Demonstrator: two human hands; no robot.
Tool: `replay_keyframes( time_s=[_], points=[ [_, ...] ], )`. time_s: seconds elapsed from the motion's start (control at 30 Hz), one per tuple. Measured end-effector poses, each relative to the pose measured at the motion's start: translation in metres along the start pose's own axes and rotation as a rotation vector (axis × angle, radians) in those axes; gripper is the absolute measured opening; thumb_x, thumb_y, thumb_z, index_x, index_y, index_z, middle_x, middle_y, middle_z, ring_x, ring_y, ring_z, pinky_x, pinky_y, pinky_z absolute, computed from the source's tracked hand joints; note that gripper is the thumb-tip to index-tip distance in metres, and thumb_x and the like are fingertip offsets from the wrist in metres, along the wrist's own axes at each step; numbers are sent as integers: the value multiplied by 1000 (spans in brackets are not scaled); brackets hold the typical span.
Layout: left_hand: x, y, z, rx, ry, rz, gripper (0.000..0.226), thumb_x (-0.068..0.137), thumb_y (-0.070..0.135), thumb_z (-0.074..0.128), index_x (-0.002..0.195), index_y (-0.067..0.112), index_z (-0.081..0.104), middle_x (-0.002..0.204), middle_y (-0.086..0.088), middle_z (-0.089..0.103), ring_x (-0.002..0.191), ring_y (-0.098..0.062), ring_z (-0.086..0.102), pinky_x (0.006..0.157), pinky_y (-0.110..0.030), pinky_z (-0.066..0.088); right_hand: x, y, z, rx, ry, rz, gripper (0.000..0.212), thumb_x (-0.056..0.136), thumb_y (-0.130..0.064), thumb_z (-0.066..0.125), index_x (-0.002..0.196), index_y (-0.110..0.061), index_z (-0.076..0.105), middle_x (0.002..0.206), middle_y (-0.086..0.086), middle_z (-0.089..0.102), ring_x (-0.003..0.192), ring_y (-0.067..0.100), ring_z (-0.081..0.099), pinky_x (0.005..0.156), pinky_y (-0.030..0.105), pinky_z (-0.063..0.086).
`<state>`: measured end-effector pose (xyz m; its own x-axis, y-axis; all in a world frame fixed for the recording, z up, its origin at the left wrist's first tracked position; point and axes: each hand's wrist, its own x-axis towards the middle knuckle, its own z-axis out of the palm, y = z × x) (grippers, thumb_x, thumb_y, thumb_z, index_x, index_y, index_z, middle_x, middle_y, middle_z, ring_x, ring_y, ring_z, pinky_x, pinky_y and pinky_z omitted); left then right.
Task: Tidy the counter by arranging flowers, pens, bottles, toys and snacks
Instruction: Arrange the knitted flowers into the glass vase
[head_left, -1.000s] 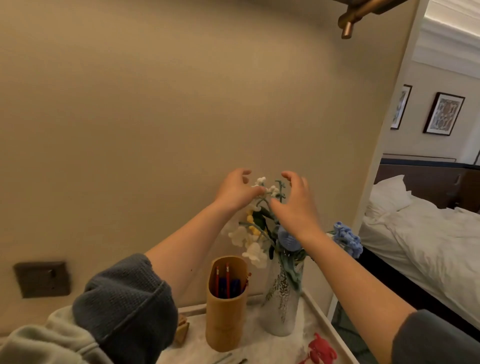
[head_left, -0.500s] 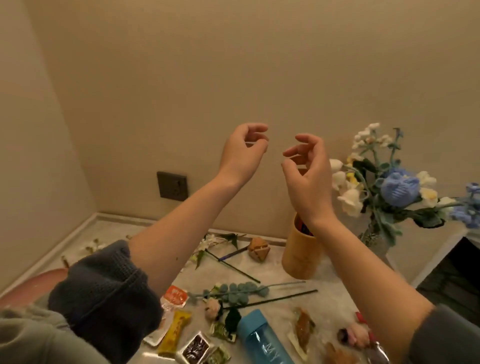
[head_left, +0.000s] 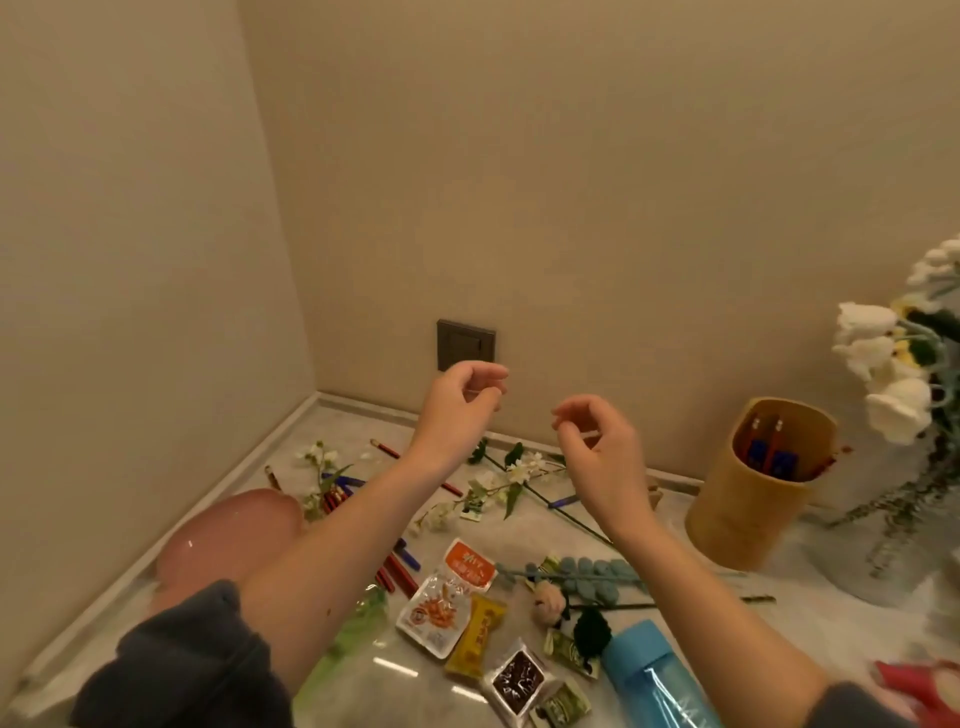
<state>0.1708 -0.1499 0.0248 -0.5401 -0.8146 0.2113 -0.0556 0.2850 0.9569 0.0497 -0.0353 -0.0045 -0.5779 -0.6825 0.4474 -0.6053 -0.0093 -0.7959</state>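
Note:
My left hand (head_left: 460, 402) and my right hand (head_left: 597, 441) hover above the counter with fingers loosely curled, holding nothing. Below them lie loose white flower stems (head_left: 511, 478) and a blue-green leafy stem (head_left: 576, 571). At the right, a vase (head_left: 883, 561) holds white flowers (head_left: 893, 364). Beside it stands a bamboo pen holder (head_left: 753, 483) with pens inside. Red pens (head_left: 397, 571) lie scattered under my left forearm. Snack packets (head_left: 441, 608) sit near the front, with a blue bottle (head_left: 654, 680) to their right.
A pink bottle (head_left: 228, 540) lies by the left wall, and a green bottle (head_left: 358, 634) lies near my left sleeve. A pink toy (head_left: 924, 686) shows at the bottom right. A dark wall switch (head_left: 466, 345) sits behind my left hand. Walls close the left and back.
Both hands have come off the flowers in the vase and dropped lower over the middle of the counter, empty. The view has swung left and down, showing the cluttered counter.

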Motion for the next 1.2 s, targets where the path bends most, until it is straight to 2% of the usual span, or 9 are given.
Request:
replay_keyframes(
  time_s=[0.17, 0.27, 0.4, 0.53, 0.7, 0.83, 0.93, 1.07, 1.2],
  points=[
    [-10, -49, 3, 57, -119, -99, 21, 93, 13, 54, 105, 28, 62, 102, 6, 67, 96, -10, 63, 84, -30, 54, -20, 42, 24, -171, -84, 208, 19, 90, -19, 58, 91, -37, 61, 86, -19, 63, 83, -2, 59, 64, 15, 43],
    [-16, -79, 19, 104, -244, -197, 18, 93, 18, 57, 103, 32, 62, 106, 7, 65, 99, -10, 62, 89, -34, 54, -27, 69, 32, -289, -171, 293, 19, 89, -20, 58, 100, -35, 63, 95, -18, 64, 89, 2, 59, 75, 27, 53],
    [-14, -109, 44, 143, -380, -386, 23, 92, 18, 57, 113, 25, 64, 113, 9, 61, 107, -10, 57, 98, -38, 49, -22, 99, 43, -419, -273, 341, 23, 88, -21, 59, 109, -31, 64, 108, -11, 65, 100, 6, 57, 85, 31, 53],
    [-5, -125, 56, 77, -381, -547, 32, 94, 19, 55, 126, 21, 57, 113, 1, 60, 95, -11, 58, 80, -25, 53, -13, 122, 53, -542, -317, 344, 30, 89, -25, 58, 118, -33, 63, 118, -12, 63, 117, 8, 50, 91, 29, 49],
    [2, -140, 63, -120, -279, -702, 22, 94, 14, 53, 115, 19, 58, 92, -3, 56, 75, -13, 50, 57, -21, 42, -6, 137, 65, -624, -323, 265, 36, 90, -25, 56, 124, -32, 63, 118, -11, 67, 114, 11, 53, 90, 29, 49],
    [4, -147, 69, -231, -212, -701, 20, 93, 11, 51, 106, 23, 60, 90, -1, 57, 78, -12, 53, 65, -24, 45, -4, 145, 70, -660, -324, 222, 31, 90, -22, 56, 117, -34, 67, 113, -11, 67, 108, 9, 54, 80, 22, 44],
    [7, -150, 71, -214, -101, -623, 24, 92, 11, 53, 102, 31, 60, 94, 10, 58, 80, -2, 56, 69, -21, 49, -1, 147, 69, -660, -345, 236, 31, 91, -21, 53, 115, -33, 67, 112, -10, 66, 106, 10, 56, 82, 26, 48],
    [18, -147, 65, -201, -51, -479, 28, 90, 10, 54, 103, 34, 61, 98, 14, 60, 62, 10, 55, 58, -9, 46, 4, 145, 59, -641, -354, 250, 30, 90, -18, 52, 114, -30, 68, 114, -6, 65, 104, 15, 60, 84, 31, 50],
    [37, -133, 57, -193, -50, -395, 27, 92, 14, 53, 101, 37, 63, 126, 15, 51, 109, -6, 55, 89, -27, 51, 9, 137, 41, -649, -369, 295, 28, 93, -18, 47, 112, -27, 66, 115, -5, 62, 100, 18, 61, 87, 38, 50]
  ],
)
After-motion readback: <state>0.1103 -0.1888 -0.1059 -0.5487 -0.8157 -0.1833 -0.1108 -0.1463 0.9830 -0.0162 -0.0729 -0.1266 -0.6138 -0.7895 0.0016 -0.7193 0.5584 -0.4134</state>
